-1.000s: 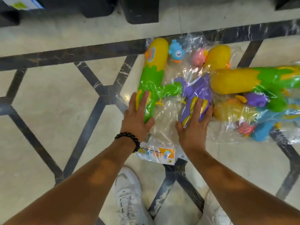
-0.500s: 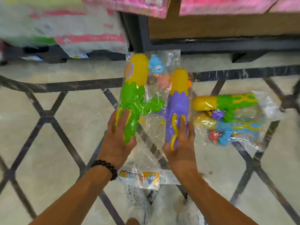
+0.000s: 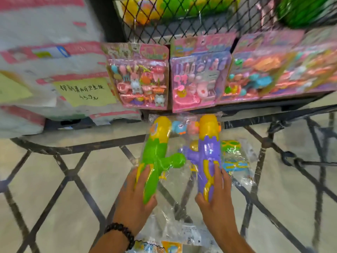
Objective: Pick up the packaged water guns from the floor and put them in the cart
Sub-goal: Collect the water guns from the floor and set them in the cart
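Left hand (image 3: 135,194) grips green water gun (image 3: 156,157), right hand (image 3: 216,196) grips purple water gun (image 3: 207,156)

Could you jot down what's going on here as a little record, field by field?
held item: clear packaged water guns, one green-yellow, one purple-yellow
left hand: grips the green gun's lower end
right hand: grips the purple gun's lower end
still on floor: another water gun package, behind the held one
background: pink toy sets on a shelf, black mesh above
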### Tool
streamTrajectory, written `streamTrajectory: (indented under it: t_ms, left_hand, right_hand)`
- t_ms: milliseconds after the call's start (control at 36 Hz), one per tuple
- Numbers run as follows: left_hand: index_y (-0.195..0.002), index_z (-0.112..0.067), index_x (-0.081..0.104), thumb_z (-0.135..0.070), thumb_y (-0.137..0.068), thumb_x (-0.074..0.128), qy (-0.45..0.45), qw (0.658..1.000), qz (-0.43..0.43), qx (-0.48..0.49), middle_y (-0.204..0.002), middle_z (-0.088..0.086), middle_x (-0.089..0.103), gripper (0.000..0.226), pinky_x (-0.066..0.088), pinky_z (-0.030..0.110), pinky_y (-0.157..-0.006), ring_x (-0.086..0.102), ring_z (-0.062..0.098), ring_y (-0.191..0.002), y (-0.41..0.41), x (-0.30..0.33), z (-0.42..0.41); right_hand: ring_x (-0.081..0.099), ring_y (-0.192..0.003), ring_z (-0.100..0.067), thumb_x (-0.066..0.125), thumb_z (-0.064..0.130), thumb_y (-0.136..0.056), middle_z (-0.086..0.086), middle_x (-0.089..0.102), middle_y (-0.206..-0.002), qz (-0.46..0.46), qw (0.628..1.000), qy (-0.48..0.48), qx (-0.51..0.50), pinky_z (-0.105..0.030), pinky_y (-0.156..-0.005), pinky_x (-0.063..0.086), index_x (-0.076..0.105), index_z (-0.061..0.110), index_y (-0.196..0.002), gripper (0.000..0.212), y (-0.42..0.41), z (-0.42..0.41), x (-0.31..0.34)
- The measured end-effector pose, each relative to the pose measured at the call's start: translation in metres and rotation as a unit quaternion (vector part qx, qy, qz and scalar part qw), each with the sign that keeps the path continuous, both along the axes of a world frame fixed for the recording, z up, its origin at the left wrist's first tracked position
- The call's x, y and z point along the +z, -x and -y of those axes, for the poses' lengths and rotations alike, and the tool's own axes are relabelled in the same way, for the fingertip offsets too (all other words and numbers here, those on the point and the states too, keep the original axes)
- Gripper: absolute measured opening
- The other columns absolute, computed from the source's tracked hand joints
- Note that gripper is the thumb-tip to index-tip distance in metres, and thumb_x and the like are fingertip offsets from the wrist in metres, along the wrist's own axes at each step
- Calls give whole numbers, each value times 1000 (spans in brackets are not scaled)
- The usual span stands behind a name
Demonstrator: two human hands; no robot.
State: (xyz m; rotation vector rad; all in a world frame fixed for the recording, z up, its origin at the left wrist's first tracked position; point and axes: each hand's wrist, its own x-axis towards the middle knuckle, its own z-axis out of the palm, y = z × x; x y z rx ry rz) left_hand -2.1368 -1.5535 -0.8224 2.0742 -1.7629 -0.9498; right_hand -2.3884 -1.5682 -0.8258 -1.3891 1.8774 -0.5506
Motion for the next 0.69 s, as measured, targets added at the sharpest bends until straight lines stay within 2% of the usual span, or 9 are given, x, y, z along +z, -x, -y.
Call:
streamTrajectory:
  t_ms: [56, 139, 250, 333, 389, 417, 528, 639, 694]
  left_hand:
    - [-153, -59, 4, -32, -83, 73, -11, 1000, -10, -8, -165, -19, 4, 102, 49, 46, -104, 40, 19, -142, 11, 16, -9]
    - [-152, -62, 2, -30, -83, 72, -13, 999, -30, -27, -165, -23, 0, 103, 45, 45, -107, 33, 15, -145, 31, 42, -17]
    - [-151, -62, 3, -28, -83, 72, 5, 997, -51, -61, -164, -23, 1, 103, 42, 31, -104, 31, 8, -141, 59, 80, -14]
    - [-152, -60, 7, -28, -82, 71, 15, 995, -57, -84, -165, -22, 4, 100, 45, 33, -104, 32, 8, -142, 79, 110, -5]
    - [-151, -62, 5, -31, -85, 70, 14, 993, -52, -101, -165, -22, 0, 98, 43, 29, -104, 28, 6, -145, 94, 134, 3]
    - [-151, -63, 3, -33, -86, 69, 13, 992, -51, -112, -165, -23, -2, 97, 40, 25, -103, 24, 4, -146, 102, 146, 7]
    - [-147, -68, -4, -33, -89, 66, 34, 987, -60, -148, -166, -21, -4, 97, 38, 26, -105, 20, 5, -147, 135, 200, 25]
    - [-148, -66, -1, -36, -91, 68, 86, 979, -62, -173, -165, -23, -6, 94, 41, 27, -104, 30, 0, -141, 173, 266, 42]
    - [-149, -66, -2, -41, -93, 66, 115, 973, -64, -187, -164, -27, -10, 92, 39, 27, -108, 21, -6, -138, 196, 299, 49]
  right_hand:
    - [7, -153, 0, 74, 11, -81, 20, 1, -165, 6, 1000, -1, -12, -39, -103, 50, 8, 46, -160, 108, 11, -14, 16]
    - [1, -143, 21, 73, 2, -80, 9, 6, -167, 30, 999, 9, -27, -4, -93, 40, 14, 38, -160, 106, 28, -32, 46]
    - [15, -133, 25, 75, -4, -75, -4, 19, -165, 18, 998, 18, -66, 5, -87, 31, 23, 29, -160, 105, 52, -46, 84]
    - [7, -133, 32, 76, 0, -75, 2, 15, -166, 3, 992, 38, -118, -15, -92, 44, 16, 43, -157, 110, 74, -51, 113]
    - [5, -143, 20, 78, 5, -76, 18, 11, -165, -12, 989, 51, -139, -40, -102, 47, 12, 52, -155, 114, 91, -54, 133]
    - [7, -146, 15, 79, 7, -76, 25, 9, -162, -17, 988, 59, -143, -44, -104, 46, 11, 54, -155, 115, 98, -54, 144]
    - [23, -142, 8, 78, 9, -78, 20, 8, -162, -9, 982, 92, -164, -35, -93, 48, 8, 57, -155, 114, 127, -54, 200]
    - [15, -136, 24, 79, 6, -77, 7, 15, -163, 10, 974, 134, -182, -31, -97, 40, 18, 37, -161, 108, 160, -50, 248]
    - [13, -137, 26, 80, 0, -74, 5, 17, -164, 17, 968, 156, -196, -33, -98, 39, 23, 33, -160, 109, 178, -47, 273]
